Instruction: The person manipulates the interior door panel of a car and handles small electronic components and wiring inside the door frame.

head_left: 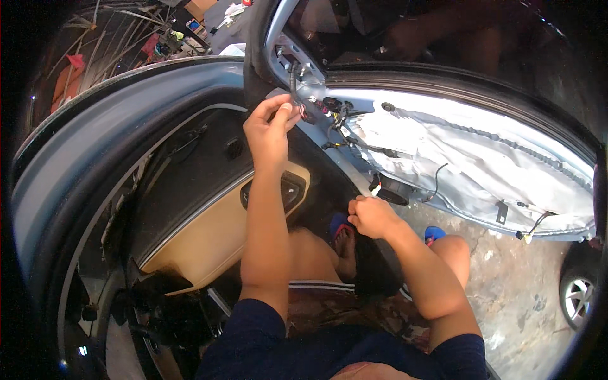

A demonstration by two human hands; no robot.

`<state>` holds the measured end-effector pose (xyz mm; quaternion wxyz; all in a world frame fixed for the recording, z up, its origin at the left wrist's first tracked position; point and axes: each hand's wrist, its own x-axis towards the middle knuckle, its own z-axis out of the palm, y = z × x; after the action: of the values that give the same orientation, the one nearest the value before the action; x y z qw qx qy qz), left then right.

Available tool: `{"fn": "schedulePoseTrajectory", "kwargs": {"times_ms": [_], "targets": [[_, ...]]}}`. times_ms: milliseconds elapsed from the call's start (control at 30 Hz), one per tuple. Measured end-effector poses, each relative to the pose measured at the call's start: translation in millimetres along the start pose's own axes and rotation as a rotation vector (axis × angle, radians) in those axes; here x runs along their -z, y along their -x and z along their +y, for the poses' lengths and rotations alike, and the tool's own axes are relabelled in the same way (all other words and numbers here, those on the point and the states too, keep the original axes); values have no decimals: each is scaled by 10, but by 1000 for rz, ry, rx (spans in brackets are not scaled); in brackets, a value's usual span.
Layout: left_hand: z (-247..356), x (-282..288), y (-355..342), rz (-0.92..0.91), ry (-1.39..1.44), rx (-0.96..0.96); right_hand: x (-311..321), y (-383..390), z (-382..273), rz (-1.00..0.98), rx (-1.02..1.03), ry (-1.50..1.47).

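My left hand [271,126] is raised at the front upper corner of a car door, thumb and fingertips pinched on thin wires [303,112]. A black cable [293,79] runs down to them from the window corner. Dark plugs [324,106] hang just to the right. Lower down, my right hand [375,216] is closed in a loose fist; what it holds, if anything, is hidden. A small white connector [376,190] shows right above its knuckles. Below my left forearm lies a black and tan door trim panel [209,237], tilted.
White sheeting [437,149] covers the bare inner door, with a black harness [500,155] along it. A round black speaker [392,190] sits low in the door. Blue-grey bodywork [133,95] curves at left. Concrete floor [506,272] and a wheel [577,294] lie at right.
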<state>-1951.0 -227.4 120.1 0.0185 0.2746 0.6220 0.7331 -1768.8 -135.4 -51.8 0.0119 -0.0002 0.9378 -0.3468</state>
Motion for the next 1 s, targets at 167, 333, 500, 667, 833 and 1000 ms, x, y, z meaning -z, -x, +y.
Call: {"fn": "schedulePoseTrajectory", "kwargs": {"times_ms": [167,333,500,667,833,1000], "targets": [[75,94,-6,22,-493,-173,16,33,-36,-18,0,-1],[252,91,35,60,-812,-199,53,82,-1,10,2,18],[267,39,24,-42,-1156,-110,101,114,5,5,-20,17],[173,128,50,-99,-1206,-204,103,139,-21,1,-11,17],[151,7,214,134,-993,-695,87,142,47,5,-31,12],[8,-4,187,-73,-956,-455,92,127,-11,-9,-14,5]]}}
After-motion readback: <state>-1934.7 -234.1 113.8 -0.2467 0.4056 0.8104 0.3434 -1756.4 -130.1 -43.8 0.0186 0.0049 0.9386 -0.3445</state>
